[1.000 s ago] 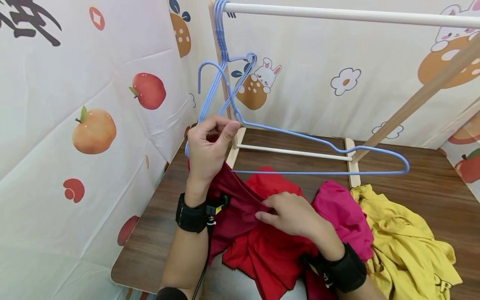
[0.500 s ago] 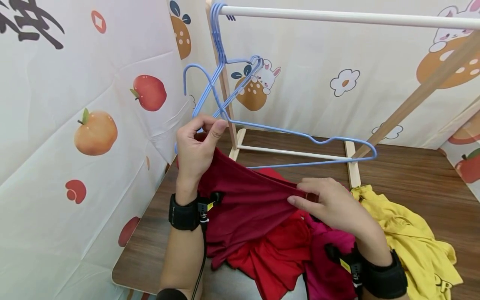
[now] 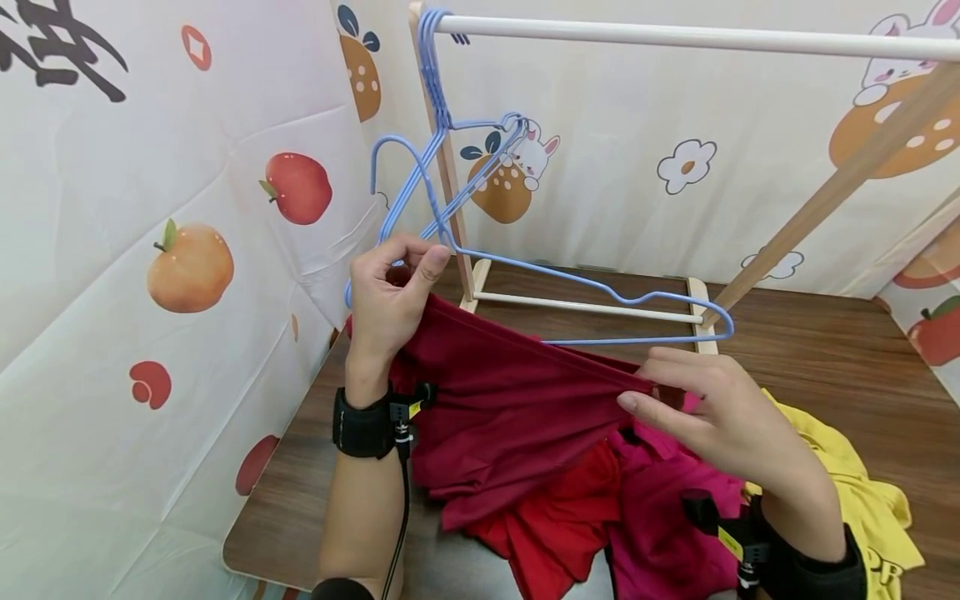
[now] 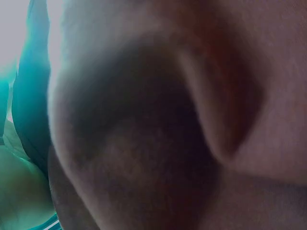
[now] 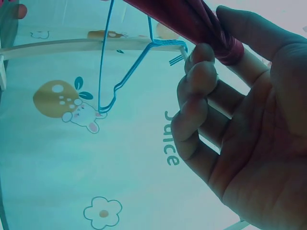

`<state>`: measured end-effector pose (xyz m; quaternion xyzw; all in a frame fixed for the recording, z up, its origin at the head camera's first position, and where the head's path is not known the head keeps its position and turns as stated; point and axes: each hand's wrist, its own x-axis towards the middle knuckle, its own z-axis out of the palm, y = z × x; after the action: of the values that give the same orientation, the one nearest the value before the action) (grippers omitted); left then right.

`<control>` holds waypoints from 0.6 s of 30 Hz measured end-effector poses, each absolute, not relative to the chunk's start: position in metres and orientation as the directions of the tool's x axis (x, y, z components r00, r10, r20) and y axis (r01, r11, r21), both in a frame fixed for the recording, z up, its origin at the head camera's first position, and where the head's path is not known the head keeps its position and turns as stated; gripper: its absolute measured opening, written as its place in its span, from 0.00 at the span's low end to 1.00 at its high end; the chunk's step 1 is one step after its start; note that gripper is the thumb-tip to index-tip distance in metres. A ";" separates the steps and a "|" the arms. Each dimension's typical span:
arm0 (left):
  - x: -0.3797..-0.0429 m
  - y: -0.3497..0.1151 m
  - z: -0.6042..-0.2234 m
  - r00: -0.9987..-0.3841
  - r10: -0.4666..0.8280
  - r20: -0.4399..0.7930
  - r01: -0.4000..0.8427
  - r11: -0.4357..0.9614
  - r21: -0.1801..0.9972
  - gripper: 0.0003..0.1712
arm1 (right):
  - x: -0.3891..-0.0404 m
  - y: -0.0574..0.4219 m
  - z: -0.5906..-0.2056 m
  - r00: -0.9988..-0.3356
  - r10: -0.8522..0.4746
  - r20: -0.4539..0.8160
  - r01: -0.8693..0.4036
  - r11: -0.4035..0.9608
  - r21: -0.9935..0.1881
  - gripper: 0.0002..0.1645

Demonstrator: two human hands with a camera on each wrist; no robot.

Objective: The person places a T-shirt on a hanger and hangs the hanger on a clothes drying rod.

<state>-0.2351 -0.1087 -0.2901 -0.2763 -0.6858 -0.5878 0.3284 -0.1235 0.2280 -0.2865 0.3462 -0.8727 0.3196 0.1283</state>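
My left hand (image 3: 390, 304) pinches a dark red garment (image 3: 510, 375) together with a blue clothes hanger (image 3: 525, 263), just below the hanger's hook. One arm of the hanger reaches right, behind the garment; the other is mostly hidden by my left hand. With thumb and fingers my right hand (image 3: 727, 417) pinches the garment's edge, stretched taut between both hands. The right wrist view shows the gathered dark red cloth (image 5: 192, 24) looped over a finger near the thumb. Close, dark and blurred shapes fill the left wrist view.
Several blue hangers (image 3: 427, 158) hang at the left end of a white rail (image 3: 675, 35) on a wooden stand. Bright red (image 3: 540, 500), magenta (image 3: 675, 508) and yellow (image 3: 862, 483) garments lie on the brown table (image 3: 300, 500). A printed cloth wall encloses the left and back.
My right hand has moved right along with the garment's edge, spreading the cloth wider. My left hand and the hanger have shifted slightly left, and the hanger's right end has swung left.
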 end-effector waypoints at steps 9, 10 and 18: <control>-0.240 -0.113 -0.294 -0.613 0.023 0.790 0.784 0.142 0.604 0.31 | -0.119 0.236 -0.284 -0.695 -0.463 0.550 -0.713 0.546 -0.440 0.18; -0.240 -0.114 -0.294 -0.610 0.030 0.792 0.787 0.138 0.601 0.31 | -0.119 0.236 -0.284 -0.687 -0.455 0.566 -0.718 0.542 -0.436 0.19; -0.242 -0.119 -0.296 -0.592 0.073 0.803 0.806 0.081 0.587 0.29 | -0.117 0.244 -0.282 -0.635 -0.403 0.659 -0.755 0.506 -0.417 0.06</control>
<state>-0.2417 -0.1195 -0.2956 -0.3292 -0.6672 -0.5923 0.3092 -0.1168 0.2436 -0.2821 0.3483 -0.8315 0.3548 0.2478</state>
